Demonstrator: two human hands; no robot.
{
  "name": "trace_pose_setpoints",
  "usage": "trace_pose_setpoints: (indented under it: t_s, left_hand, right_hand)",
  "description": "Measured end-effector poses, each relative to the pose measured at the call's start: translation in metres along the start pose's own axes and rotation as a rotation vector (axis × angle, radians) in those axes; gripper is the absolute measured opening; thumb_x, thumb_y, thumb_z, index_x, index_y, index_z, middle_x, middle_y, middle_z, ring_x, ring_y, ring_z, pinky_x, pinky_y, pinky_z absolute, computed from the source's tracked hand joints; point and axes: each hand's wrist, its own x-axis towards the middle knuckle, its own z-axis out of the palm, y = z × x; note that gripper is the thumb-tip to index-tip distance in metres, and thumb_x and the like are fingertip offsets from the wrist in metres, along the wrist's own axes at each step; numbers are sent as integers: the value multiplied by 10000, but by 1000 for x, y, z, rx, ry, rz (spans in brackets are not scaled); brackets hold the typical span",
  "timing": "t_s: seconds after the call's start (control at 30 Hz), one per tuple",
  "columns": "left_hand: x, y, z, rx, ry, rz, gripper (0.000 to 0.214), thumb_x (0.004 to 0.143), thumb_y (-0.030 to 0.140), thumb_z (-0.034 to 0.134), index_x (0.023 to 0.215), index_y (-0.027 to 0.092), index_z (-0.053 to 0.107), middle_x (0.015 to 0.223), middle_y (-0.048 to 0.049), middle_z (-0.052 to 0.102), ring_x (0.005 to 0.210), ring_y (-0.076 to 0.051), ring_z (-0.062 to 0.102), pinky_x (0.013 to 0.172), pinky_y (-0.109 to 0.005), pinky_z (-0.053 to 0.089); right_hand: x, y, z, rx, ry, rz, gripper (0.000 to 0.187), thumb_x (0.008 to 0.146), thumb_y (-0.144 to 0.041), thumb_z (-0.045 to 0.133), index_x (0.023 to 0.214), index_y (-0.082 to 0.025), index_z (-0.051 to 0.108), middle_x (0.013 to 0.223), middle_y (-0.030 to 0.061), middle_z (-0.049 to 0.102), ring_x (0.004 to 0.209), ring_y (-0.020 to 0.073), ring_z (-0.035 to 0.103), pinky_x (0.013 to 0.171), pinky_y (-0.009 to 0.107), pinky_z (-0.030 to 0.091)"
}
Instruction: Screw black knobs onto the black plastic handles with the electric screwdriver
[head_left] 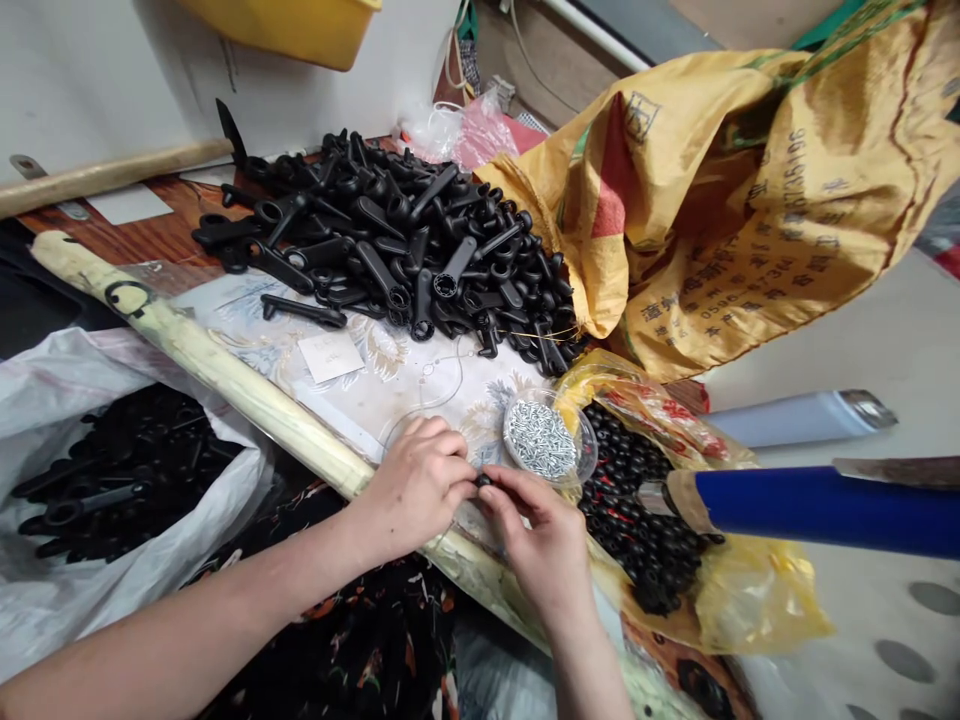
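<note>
My left hand [420, 485] and my right hand [541, 530] meet over the near edge of the table. Between their fingertips shows a small round black knob [484, 480], pinched by my right thumb and forefinger. My left fingers are curled closed against it, and whatever lies inside them is hidden. Just beyond my right hand stands a clear plastic tub [589, 455] holding small silvery screws [540, 438]. To its right, a yellow plastic bag [757, 595] lies open around many black knobs [637, 510]. A heap of black plastic crank handles [405, 240] covers the back of the table.
A pale padded bar [247, 395] runs along the near table edge. At lower left a white sack [45, 600] holds more black handles. A large yellow woven sack [697, 220] fills the upper right. A blue tube [817, 510] juts in from the right. A paper slip [330, 355] lies on the cloth.
</note>
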Motion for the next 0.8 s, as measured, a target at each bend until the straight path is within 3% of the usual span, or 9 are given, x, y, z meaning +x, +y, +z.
trace_pose_setpoints:
  t_s: [0.17,0.33,0.47,0.67,0.8]
  left_hand:
    - [1,1,0,2,-10,-1,211,927,173,637,741,198,734,812,-26,642,874,-199,508,824,-396,403]
    - [1,1,1,10,16,0,191,910,136,631,767,197,742,801,-30,643,871,-205,507,817,-396,415]
    - [0,1,2,16,33,-13,161,884,116,663,761,188,737,783,-22,640,867,-206,511,814,-392,412]
    - [0,1,2,17,19,-1,181,895,124,650,748,194,729,780,-18,634,862,-202,509,818,-393,402]
    - [0,-1,3,31,4,3,165,889,116,656,756,188,722,796,-16,639,870,-202,519,818,-392,399]
  right_hand:
    - [7,-12,-5,-236,-110,-181,204,938,-237,533,961,-227,736,909,60,756,782,198,707,759,305,562]
    - [13,-22,-6,-421,-177,-214,164,927,-188,543,883,-210,699,832,61,729,755,207,689,710,283,517]
    - [15,-20,-5,-371,-223,-153,123,900,-197,585,829,-212,685,754,26,709,669,181,665,648,257,497]
    - [9,-11,-2,-144,-138,25,117,869,-280,617,833,-210,704,751,26,736,607,173,673,601,252,531]
    - [9,-12,0,-148,-151,57,104,864,-272,630,826,-209,703,719,20,727,598,175,670,566,246,508]
